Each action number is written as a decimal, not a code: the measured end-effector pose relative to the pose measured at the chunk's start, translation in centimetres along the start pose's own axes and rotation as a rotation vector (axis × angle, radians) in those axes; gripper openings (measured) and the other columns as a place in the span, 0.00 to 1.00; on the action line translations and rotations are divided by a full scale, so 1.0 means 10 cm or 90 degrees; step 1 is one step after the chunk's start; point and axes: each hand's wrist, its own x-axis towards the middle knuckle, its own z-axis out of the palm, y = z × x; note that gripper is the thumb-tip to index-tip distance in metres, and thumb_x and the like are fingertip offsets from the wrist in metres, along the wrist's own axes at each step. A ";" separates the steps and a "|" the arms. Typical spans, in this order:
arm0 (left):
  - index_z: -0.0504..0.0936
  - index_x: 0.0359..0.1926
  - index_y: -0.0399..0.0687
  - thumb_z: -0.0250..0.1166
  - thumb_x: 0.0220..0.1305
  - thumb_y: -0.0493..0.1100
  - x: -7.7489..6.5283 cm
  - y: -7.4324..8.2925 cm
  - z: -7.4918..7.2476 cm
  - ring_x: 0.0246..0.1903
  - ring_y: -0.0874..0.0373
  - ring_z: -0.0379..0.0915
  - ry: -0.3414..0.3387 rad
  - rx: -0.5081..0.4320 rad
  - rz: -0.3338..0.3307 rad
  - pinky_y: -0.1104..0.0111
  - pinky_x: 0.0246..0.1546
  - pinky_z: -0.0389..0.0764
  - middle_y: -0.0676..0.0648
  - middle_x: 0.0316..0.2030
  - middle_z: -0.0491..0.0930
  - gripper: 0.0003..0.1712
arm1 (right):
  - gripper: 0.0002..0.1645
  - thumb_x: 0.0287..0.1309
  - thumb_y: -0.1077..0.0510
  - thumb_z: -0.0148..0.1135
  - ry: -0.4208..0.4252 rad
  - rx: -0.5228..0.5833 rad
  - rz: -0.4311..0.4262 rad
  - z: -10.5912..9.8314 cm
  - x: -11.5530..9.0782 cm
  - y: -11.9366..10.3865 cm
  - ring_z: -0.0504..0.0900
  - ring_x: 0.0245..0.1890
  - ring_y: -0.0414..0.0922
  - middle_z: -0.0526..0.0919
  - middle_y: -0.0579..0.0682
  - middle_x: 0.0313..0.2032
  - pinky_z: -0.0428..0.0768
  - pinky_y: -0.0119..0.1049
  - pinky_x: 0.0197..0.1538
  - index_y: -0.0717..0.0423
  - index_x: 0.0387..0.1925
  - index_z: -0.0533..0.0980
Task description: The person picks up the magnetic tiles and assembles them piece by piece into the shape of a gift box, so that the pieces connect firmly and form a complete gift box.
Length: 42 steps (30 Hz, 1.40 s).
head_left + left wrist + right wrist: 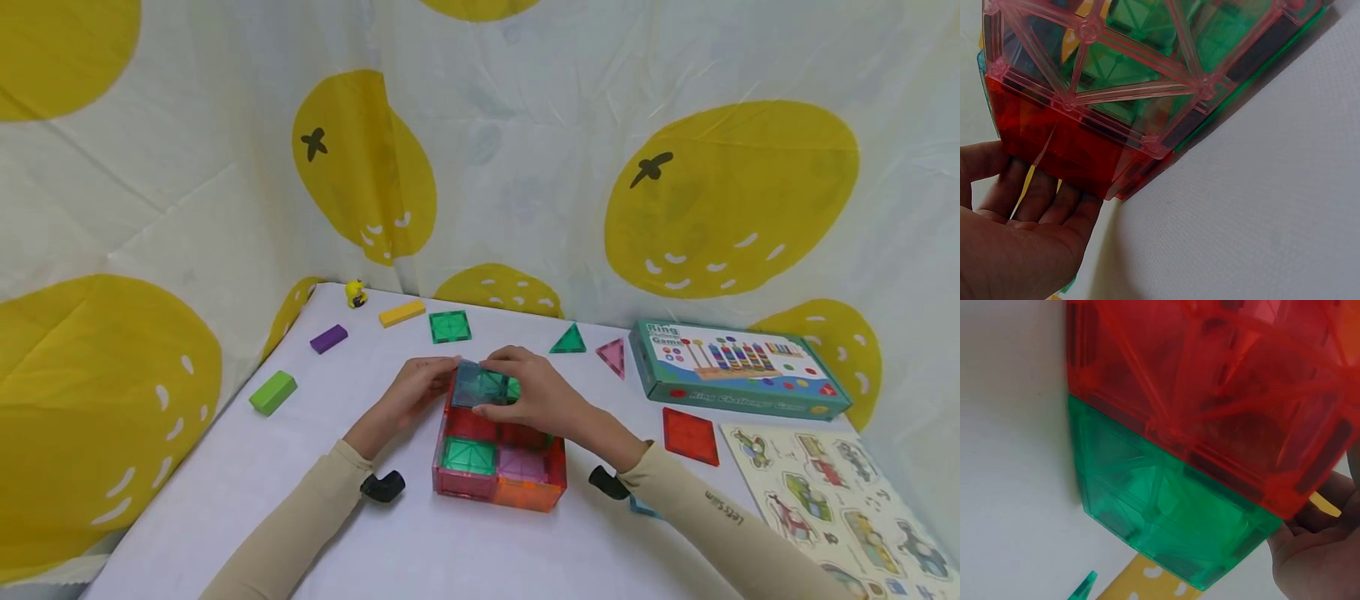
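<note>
A box of translucent magnetic tiles (465, 482) stands on the white table, with red, pink, orange and green walls. Over its far left corner lies a blue square tile (468, 385). My right hand (536, 396) holds that tile, thumb at its near edge and fingers at its far edge. My left hand (412, 396) is at the box's far left side. In the left wrist view its extended fingers (1038, 194) touch a red tile (1054, 137) of the wall. A green wall tile (1166, 506) shows beside a red one (1210, 406) in the right wrist view.
Behind the box lie a green square tile (450, 327), a green triangle (569, 339) and a pink triangle (612, 357). Wooden blocks (273, 392) lie left. Right are a game box (738, 371), a red tile (690, 435) and a puzzle board (832, 500).
</note>
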 end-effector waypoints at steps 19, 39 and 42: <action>0.88 0.58 0.37 0.63 0.79 0.52 0.02 -0.01 -0.02 0.51 0.51 0.82 -0.001 -0.018 0.001 0.61 0.61 0.78 0.44 0.53 0.87 0.24 | 0.41 0.58 0.38 0.78 0.004 -0.044 -0.003 0.05 -0.01 -0.04 0.74 0.61 0.47 0.76 0.51 0.64 0.85 0.44 0.55 0.54 0.67 0.80; 0.90 0.57 0.42 0.67 0.75 0.57 0.04 0.04 -0.03 0.53 0.51 0.81 -0.009 0.011 0.001 0.61 0.60 0.78 0.44 0.53 0.88 0.25 | 0.32 0.70 0.44 0.69 0.025 0.023 -0.062 -0.30 0.15 0.27 0.80 0.62 0.51 0.81 0.54 0.63 0.80 0.54 0.63 0.56 0.68 0.79; 0.90 0.57 0.42 0.67 0.75 0.57 0.02 0.01 -0.03 0.53 0.51 0.81 -0.013 0.010 -0.012 0.62 0.59 0.79 0.45 0.53 0.87 0.24 | 0.30 0.71 0.49 0.69 0.011 0.074 -0.056 -0.40 0.27 0.49 0.82 0.60 0.51 0.83 0.54 0.62 0.79 0.54 0.63 0.58 0.68 0.78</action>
